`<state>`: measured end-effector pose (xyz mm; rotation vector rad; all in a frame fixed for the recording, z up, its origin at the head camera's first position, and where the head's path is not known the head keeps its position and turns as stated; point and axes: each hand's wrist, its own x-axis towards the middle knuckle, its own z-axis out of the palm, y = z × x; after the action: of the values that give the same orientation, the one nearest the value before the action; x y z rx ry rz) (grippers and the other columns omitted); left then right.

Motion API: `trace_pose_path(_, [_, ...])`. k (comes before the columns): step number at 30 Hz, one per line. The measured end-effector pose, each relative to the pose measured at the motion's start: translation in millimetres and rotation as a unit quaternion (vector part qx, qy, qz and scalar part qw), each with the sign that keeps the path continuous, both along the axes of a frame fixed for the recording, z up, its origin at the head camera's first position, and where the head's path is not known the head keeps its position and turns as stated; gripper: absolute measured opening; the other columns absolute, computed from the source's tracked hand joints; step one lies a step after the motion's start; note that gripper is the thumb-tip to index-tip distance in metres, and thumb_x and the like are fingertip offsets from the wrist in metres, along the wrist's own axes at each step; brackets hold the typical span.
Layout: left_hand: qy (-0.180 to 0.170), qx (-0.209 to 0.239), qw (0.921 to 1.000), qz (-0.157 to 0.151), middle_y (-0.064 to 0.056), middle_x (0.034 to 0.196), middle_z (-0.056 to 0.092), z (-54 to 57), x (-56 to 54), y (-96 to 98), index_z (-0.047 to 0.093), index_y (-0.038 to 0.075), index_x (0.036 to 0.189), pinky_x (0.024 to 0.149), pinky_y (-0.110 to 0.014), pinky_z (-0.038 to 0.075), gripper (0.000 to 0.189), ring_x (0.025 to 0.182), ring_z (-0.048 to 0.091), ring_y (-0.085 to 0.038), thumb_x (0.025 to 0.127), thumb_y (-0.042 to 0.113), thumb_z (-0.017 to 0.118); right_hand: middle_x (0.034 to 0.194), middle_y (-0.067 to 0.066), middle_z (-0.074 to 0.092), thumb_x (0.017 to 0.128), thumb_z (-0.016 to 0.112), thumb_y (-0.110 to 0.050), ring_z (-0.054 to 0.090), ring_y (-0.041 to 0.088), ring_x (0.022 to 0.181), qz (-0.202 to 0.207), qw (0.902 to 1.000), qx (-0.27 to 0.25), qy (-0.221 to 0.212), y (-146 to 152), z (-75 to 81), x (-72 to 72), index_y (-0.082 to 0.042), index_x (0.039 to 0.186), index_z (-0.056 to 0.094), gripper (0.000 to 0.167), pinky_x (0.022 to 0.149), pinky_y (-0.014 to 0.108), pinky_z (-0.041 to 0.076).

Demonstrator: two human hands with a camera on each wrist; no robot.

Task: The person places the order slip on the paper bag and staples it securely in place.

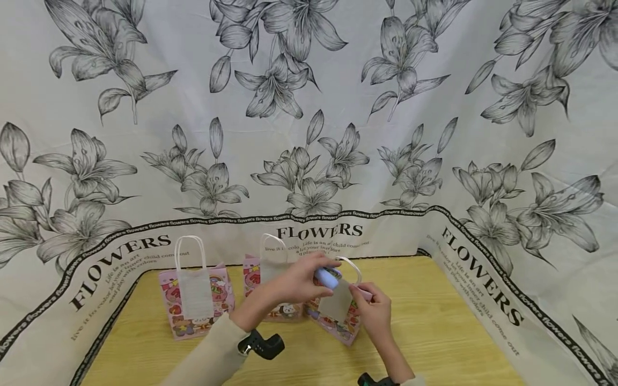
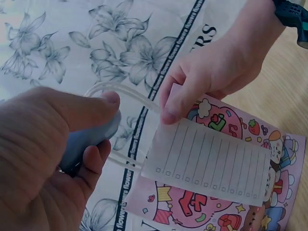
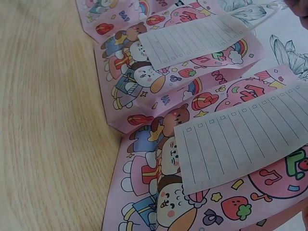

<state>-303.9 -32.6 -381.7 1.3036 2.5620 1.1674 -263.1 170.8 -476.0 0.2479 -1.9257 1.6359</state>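
Observation:
My left hand point(image 1: 304, 279) grips a rounded light blue object point(image 2: 89, 142) between thumb and fingers; its kind is mostly hidden by the hand. It is held close to the white handle point(image 1: 356, 268) of the rightmost pink paper gift bag point(image 2: 284, 185), which has cartoon animals printed on it. A white checklist sheet point(image 2: 207, 161) with ruled lines and small boxes lies against the bag's front. At the bag's top edge, my right hand point(image 1: 376, 311) pinches the rim and the sheet's corner, thumb in front. The bag stands tilted.
Two similar pink bags, one at the left point(image 1: 222, 289) and one in the middle point(image 1: 252, 276), stand on the wooden table point(image 1: 434, 332), each with a white sheet on its front. A flower-printed cloth point(image 1: 309, 161) hangs behind and along both sides.

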Motion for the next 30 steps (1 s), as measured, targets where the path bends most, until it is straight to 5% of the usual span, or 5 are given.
trace_pose_path(8, [0.039, -0.035, 0.9986, 0.002, -0.005, 0.117, 0.059, 6.8, -3.2, 21.0, 0.056, 0.004, 0.129, 0.078, -0.018, 0.048, 0.056, 0.095, 0.056, -0.01, 0.081, 0.017, 0.082, 0.067, 0.011, 0.061, 0.085, 0.07, 0.007, 0.05, 0.009, 0.051, 0.012, 0.9999, -0.001, 0.007, -1, -5.4, 5.2, 0.005, 0.078, 0.067, 0.008, 0.042, 0.022, 0.043])
trace_pose_path(14, [0.04, 0.014, 0.9987, 0.029, -0.003, 0.107, 0.062, 6.6, -7.5, 29.1, 0.055, 0.009, 0.117, 0.076, -0.019, 0.05, 0.051, 0.093, 0.061, -0.011, 0.076, 0.011, 0.085, 0.07, 0.016, 0.063, 0.085, 0.07, 0.006, 0.052, 0.014, 0.05, 0.005, 0.9995, 0.012, 0.029, -1, -1.2, 2.5, 0.008, 0.082, 0.068, 0.005, 0.043, 0.02, 0.044])
trace_pose_path(18, [0.026, 0.023, 0.9993, 0.017, -0.001, 0.107, 0.063, 1.7, -15.3, 33.4, 0.057, 0.01, 0.117, 0.077, -0.02, 0.05, 0.05, 0.092, 0.061, -0.009, 0.076, 0.01, 0.085, 0.071, 0.016, 0.064, 0.085, 0.069, 0.009, 0.052, 0.013, 0.051, 0.008, 0.9995, 0.015, 0.026, 1, 3.3, 1.4, 0.007, 0.08, 0.069, 0.005, 0.044, 0.021, 0.044])
trace_pose_path(23, [0.062, 0.028, 0.9977, 0.002, -0.001, 0.11, 0.066, -3.5, -28.4, 37.9, 0.063, 0.012, 0.117, 0.082, -0.022, 0.05, 0.05, 0.097, 0.061, -0.01, 0.073, 0.009, 0.087, 0.073, 0.013, 0.065, 0.087, 0.069, 0.005, 0.054, 0.011, 0.055, 0.006, 0.9994, 0.019, 0.028, 0, 11.4, -5.4, 0.003, 0.082, 0.071, 0.006, 0.046, 0.02, 0.045])
trace_pose_path(30, [0.065, -0.059, 0.9961, 0.013, 0.001, 0.116, 0.064, -19.7, -28.1, 37.9, 0.062, 0.017, 0.128, 0.079, -0.023, 0.048, 0.061, 0.098, 0.058, -0.011, 0.073, 0.016, 0.088, 0.068, 0.017, 0.062, 0.084, 0.069, 0.01, 0.05, 0.008, 0.051, 0.014, 0.9985, 0.041, 0.033, 4, 9.3, 2.1, 0.008, 0.08, 0.068, 0.005, 0.042, 0.02, 0.043])
